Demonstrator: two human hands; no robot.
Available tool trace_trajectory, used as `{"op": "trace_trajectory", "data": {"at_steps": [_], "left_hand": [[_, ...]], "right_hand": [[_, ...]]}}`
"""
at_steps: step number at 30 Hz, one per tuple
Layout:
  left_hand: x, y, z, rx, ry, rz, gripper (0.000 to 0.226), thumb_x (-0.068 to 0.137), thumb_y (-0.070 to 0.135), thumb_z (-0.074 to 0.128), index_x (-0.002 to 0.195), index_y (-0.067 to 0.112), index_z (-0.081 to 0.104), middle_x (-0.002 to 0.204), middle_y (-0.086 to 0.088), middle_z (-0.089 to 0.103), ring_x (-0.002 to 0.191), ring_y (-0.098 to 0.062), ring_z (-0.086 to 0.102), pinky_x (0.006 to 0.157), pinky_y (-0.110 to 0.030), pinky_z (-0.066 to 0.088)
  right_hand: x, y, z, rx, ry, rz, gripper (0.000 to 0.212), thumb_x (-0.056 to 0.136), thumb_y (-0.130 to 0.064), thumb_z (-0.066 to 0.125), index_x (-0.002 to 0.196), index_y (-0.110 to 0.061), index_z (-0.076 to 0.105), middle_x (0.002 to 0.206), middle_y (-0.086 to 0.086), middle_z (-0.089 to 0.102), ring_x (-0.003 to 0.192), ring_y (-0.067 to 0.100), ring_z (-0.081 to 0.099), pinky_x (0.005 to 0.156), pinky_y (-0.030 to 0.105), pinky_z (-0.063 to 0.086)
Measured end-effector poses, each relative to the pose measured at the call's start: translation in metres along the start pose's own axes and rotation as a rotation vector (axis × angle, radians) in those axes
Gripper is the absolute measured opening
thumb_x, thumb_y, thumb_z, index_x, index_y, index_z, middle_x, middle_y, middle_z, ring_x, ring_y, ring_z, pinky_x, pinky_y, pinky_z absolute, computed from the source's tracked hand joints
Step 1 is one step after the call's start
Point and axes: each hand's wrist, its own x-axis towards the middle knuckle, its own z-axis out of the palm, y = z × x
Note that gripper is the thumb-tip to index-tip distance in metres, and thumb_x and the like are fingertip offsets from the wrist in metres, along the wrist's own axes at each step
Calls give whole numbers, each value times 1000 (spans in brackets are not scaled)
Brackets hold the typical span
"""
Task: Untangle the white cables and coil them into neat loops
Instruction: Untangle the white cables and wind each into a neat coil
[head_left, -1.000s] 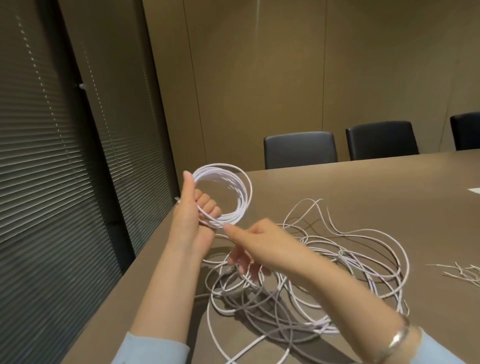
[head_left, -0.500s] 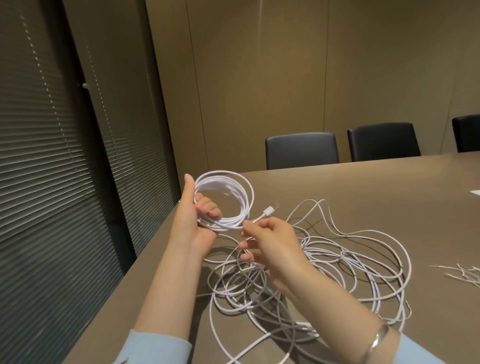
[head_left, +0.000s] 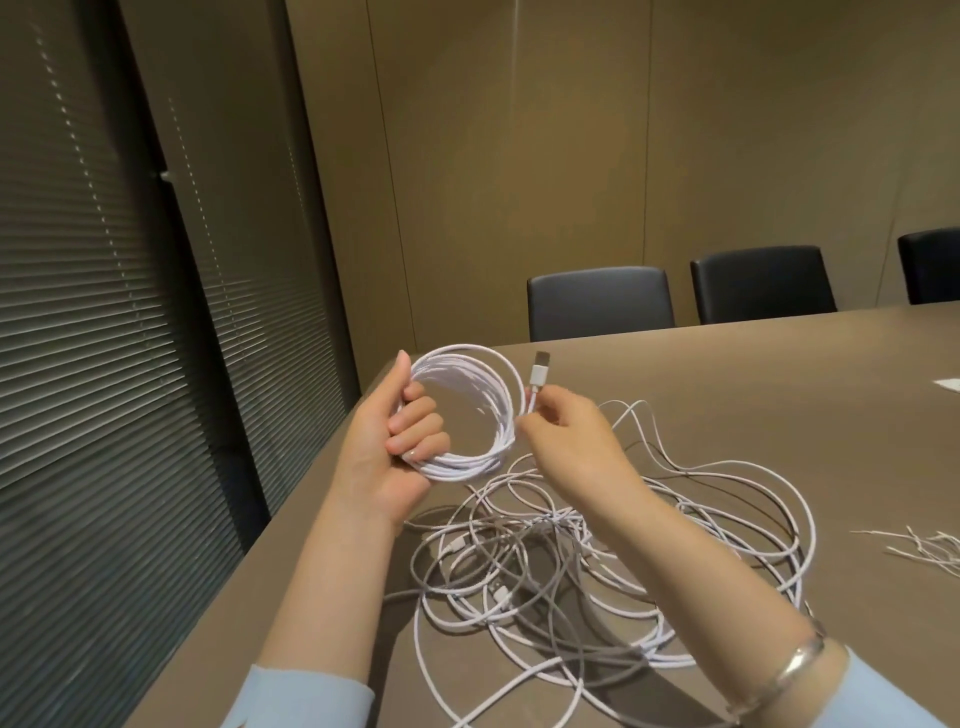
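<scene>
Plain tan panelled wall (head_left: 571, 156) at rear. Dark horizontal slatted window blinds (head_left: 93, 364) on left. Long brown matte conference table (head_left: 779, 374). Three black padded chairs (head_left: 600, 301) behind its far edge.

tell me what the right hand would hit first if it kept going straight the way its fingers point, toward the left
Most likely the coiled cable held by the left hand. The right hand, pinching the plug end, already sits beside the coil's right edge, though depth is hard to judge.

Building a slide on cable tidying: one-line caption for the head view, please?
Left hand grips a coiled white cable; right hand pinches its plug end above tangled cables.
</scene>
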Motion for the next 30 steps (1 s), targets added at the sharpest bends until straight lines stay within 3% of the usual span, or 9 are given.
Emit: {"op": "trace_trajectory", "data": {"at_steps": [4,7,9,14,18,22,25,27,30], "left_hand": [[-1,-10,13,-5,-116,-105,41,90,37,56,58,18,39,34,9,24,21,-7,25,27,-13,13],[-1,-15,17,-24,-168,-172,42,90,37,54,57,18,38,31,8,25,19,-7,26,27,-13,12],[0,-17,17,-18,-181,-219,42,89,37,54,56,18,36,31,8,25,19,-7,26,27,-13,11],[3,-34,20,200,-39,-255,43,81,25,66,54,20,33,36,7,20,24,-4,20,29,-15,12],[7,-64,23,381,71,-293,36,78,11,67,57,20,40,43,7,17,30,-5,17,40,-16,17],[10,-97,38,438,87,-319,36,85,16,69,58,18,45,47,6,17,32,-5,16,39,-16,19],[10,-124,53,399,57,-356,37,80,30,74,59,18,46,49,5,16,33,-5,14,33,-15,14],[10,-144,62,407,47,-369,41,74,40,77,61,20,44,48,5,16,33,-6,14,33,-15,11],[11,-171,73,421,66,-361,49,67,51,78,62,19,42,49,4,19,35,-7,16,35,-18,12]], "right_hand": [[-3,-5,-2,322,-68,103,42,97,-50,43,129,-25,49,124,-2,53,104,18,57,94,42,48],[0,-4,-7,549,-58,161,63,90,-55,54,144,-29,36,134,-1,50,84,17,70,71,37,59],[1,-2,-14,583,-45,136,59,89,-45,62,141,-24,41,124,5,59,69,16,70,52,30,54],[-5,12,-37,502,-198,49,26,93,-28,63,116,-17,62,58,-6,59,48,16,57,45,27,46],[-14,32,-59,425,-238,58,8,99,-13,53,99,-9,60,50,3,47,43,21,53,50,33,46],[-27,55,-83,465,-155,116,27,97,-12,54,113,11,51,54,4,38,38,16,47,47,32,49],[-34,66,-99,480,-52,199,49,86,-38,66,102,8,59,52,1,37,39,14,40,39,26,42],[-37,72,-113,459,9,279,58,83,-58,59,93,-1,66,49,-2,41,40,13,41,40,24,38],[-38,86,-132,391,77,353,68,92,-63,39,89,-2,69,41,-6,35,33,11,38,39,23,37]]}}
